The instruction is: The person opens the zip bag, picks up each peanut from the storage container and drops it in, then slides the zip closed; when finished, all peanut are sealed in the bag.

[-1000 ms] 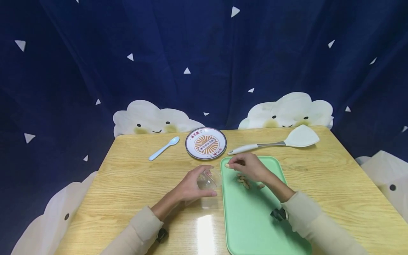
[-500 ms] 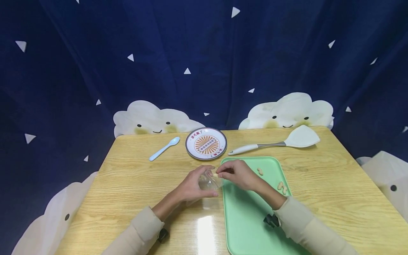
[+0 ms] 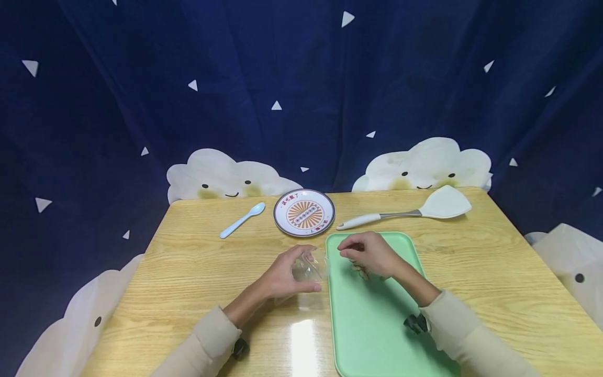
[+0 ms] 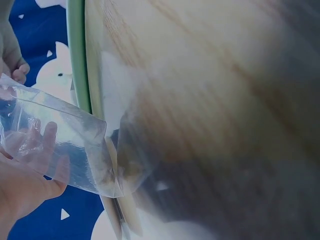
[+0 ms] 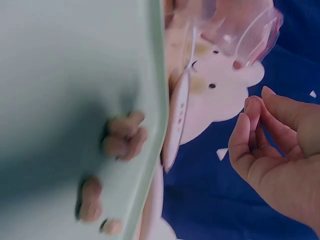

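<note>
My left hand (image 3: 289, 272) grips a clear plastic bag (image 3: 308, 267) with curved fingers, just left of the green tray (image 3: 372, 324). In the left wrist view, fingers show through the clear bag (image 4: 70, 135), and a blurred tan patch lies near its lower end. My right hand (image 3: 372, 252) hovers over the tray's far left part. Its fingers are loosely curved in the right wrist view, with nothing seen between thumb and fingertips (image 5: 253, 106). Several peanuts (image 5: 125, 137) lie on the tray below it; in the head view the hand partly hides the peanuts (image 3: 360, 271).
A round patterned plate (image 3: 305, 212) sits behind the bag, with a light blue spoon (image 3: 242, 220) to its left. Behind the tray lies a white-headed spatula (image 3: 445, 203), its handle end close to the plate. A dark blue curtain (image 3: 301, 78) hangs behind the wooden table (image 3: 202, 267).
The right hand went left from the tray to the bag's mouth with a peanut, then came back right over the tray, no peanut seen in its fingers. The left hand stayed put.
</note>
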A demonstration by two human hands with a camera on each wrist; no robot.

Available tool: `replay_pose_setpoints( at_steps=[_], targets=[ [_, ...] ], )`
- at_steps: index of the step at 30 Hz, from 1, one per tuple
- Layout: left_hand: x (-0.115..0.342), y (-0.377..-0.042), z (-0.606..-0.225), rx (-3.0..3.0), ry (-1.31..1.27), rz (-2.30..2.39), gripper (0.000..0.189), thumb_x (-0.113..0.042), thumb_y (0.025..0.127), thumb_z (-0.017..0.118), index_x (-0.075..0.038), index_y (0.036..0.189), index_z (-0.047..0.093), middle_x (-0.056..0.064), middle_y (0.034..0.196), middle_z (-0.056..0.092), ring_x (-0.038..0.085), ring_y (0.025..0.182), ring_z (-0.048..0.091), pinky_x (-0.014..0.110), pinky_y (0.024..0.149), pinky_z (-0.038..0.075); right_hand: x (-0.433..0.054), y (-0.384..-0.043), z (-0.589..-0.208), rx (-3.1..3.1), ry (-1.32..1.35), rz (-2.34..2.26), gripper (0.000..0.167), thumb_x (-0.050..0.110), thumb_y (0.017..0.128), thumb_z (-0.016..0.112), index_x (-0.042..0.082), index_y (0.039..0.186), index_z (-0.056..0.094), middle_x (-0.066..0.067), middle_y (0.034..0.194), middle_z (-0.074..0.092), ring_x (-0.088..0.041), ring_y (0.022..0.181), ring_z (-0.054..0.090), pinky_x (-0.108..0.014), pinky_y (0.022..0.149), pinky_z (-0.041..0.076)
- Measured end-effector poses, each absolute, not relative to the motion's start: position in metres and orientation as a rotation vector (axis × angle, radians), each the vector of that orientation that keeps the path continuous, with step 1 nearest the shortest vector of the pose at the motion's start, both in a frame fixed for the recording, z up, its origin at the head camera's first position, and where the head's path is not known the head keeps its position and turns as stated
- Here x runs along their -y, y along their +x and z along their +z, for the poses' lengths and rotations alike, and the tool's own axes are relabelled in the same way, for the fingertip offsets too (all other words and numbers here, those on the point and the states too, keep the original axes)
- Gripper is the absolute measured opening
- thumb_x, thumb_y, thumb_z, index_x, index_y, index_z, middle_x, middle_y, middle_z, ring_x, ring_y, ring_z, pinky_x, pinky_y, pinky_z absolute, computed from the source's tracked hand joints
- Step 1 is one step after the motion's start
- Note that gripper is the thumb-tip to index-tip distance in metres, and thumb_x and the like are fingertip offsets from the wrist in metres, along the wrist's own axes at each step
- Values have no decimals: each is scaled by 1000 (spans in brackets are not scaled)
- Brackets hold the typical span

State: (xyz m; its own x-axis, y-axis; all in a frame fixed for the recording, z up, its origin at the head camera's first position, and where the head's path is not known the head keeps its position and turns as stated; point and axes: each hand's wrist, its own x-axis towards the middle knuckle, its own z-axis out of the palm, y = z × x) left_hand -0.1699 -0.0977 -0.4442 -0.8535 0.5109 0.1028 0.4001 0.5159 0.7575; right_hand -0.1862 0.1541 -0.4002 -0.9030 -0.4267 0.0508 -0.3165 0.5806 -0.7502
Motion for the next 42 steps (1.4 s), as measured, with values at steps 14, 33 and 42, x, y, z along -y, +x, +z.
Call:
replay_pose_setpoints(
  at_steps=[14,33,42],
  targets=[
    [98,-170,-444,-2622,767,1247,87,-45,66,82,-16,139,44,2,138,51,24,129,47,48,109,37,-184,-213,-426,-2769,-545,-1118,9,10,85,69,3,89,72,-5,82,72,-12,76,63,-26,69,51],
    [100,-170,-444,-2634,739,1233,87,-46,67,82,-16,139,44,3,137,51,25,128,47,48,108,38,-185,-220,-447,-2711,-419,-903,6,13,83,71,8,81,73,-1,74,69,-10,68,58,-25,62,48],
    [100,-170,-445,-2641,735,1217,89,-47,66,81,-16,140,43,4,137,51,26,128,47,49,107,38,-184,-217,-444,-2722,-428,-900,10,14,86,67,7,80,71,-2,72,66,-11,64,54,-25,58,45]
  ],
)
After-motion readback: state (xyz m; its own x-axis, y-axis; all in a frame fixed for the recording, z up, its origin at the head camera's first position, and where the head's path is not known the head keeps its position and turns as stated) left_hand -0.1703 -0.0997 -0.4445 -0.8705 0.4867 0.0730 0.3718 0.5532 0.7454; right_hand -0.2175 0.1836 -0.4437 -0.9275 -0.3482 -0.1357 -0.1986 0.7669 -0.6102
